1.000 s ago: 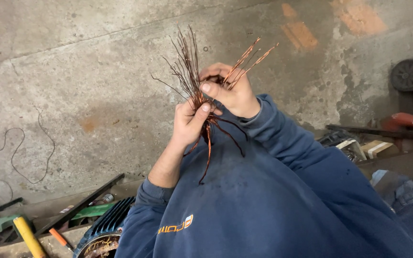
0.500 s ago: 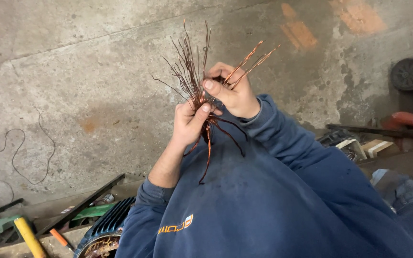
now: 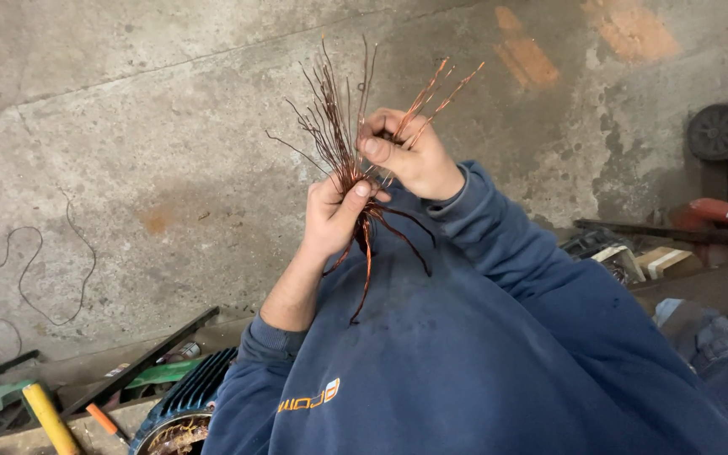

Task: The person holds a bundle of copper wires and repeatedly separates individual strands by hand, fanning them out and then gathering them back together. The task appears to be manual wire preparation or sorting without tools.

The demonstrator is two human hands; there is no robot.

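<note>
Copper wire bundle (image 3: 349, 160) is held up in front of the grey concrete wall (image 3: 170, 152), above the chest of the blue sweatshirt (image 3: 482, 371). Its long axis runs near vertical: loose strand ends fan out toward 12 o'clock, and a few bent tails hang toward 6 o'clock below the grip.

Left hand (image 3: 334, 215) is closed around the bundle at its waist, thumb pressed across the strands; this is the fixed clamp point.

Right hand (image 3: 410, 156) sits at 1 o'clock from the left hand, just beside it, and pinches a small group of brighter strands (image 3: 436, 97) between thumb and fingers. These strands slant toward 1 o'clock, splayed apart from the darker main fan.

Right hand is therefore the nearer one to the free tips; left hand is nearer the hanging tails.

At 7 o'clock, well apart from both hands, lie a ribbed motor housing (image 3: 183, 409) and a yellow handle (image 3: 48, 417)
</note>
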